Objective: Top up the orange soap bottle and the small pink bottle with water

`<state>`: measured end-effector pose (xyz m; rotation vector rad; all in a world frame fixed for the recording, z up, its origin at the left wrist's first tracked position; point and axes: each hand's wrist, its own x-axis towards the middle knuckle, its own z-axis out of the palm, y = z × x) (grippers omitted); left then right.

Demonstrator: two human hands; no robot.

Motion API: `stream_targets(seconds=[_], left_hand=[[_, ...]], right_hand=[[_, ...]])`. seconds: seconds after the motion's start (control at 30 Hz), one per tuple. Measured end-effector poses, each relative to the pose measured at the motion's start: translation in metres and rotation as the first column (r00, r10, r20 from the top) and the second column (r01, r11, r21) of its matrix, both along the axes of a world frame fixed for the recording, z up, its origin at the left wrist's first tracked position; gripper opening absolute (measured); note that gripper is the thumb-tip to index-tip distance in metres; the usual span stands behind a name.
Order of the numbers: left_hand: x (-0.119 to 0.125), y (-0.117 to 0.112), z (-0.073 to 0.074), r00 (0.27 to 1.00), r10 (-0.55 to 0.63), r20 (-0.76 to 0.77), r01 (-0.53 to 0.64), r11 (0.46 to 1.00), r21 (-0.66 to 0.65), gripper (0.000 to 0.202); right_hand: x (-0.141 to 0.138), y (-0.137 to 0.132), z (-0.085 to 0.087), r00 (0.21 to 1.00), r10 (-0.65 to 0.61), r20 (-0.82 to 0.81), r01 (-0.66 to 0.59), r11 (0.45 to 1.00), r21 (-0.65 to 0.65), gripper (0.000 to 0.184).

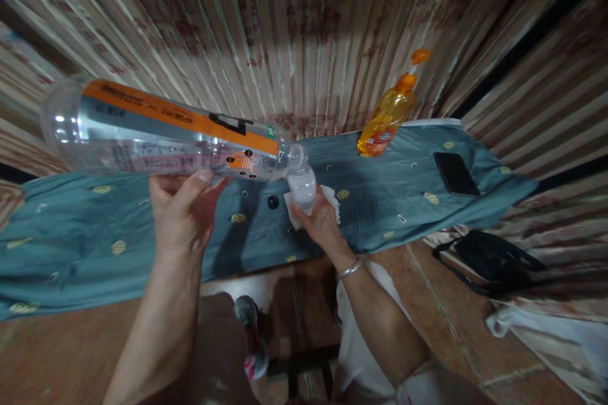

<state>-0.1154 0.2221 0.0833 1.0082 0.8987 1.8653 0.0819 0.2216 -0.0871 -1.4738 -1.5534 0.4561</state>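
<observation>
My left hand [187,205] is wrapped round the underside of a large clear plastic bottle [175,130] with an orange and grey label. It lies nearly level in the air, its neck toward the right. In my right hand [320,218] is a small clear bottle [302,185], upright, its top close against the big bottle's mouth; whether they touch I cannot tell. A white paper tissue [336,202] shows around my right hand and behind the small bottle. On the cloth between my hands lies a small black round cap [272,202].
A yellow-orange pump bottle [386,115] stands at the back of the green cloth-covered table [380,193]. A black phone [456,173] lies to the right. Pleated curtains [294,38] hang behind. A black bag [489,259] sits low at right.
</observation>
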Motion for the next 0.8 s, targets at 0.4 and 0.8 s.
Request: stream_targets(seconds=[0.4, 0.8], left_hand=[[0.0004, 0.0005, -0.0001, 1.0, -0.005, 0.016, 0.005, 1.0, 0.0, 0.048], [-0.0044, 0.0039, -0.0046, 0.999, -0.032, -0.025, 0.033, 0.999, 0.038, 0.047]], right_hand=[[-0.0005, 0.0013, 0.0038, 1.0, 0.013, -0.007, -0.013, 1.0, -0.007, 0.068], [-0.0011, 0.0033, 0.0004, 1.0, -0.009, 0.016, 0.009, 1.0, -0.017, 0.069]])
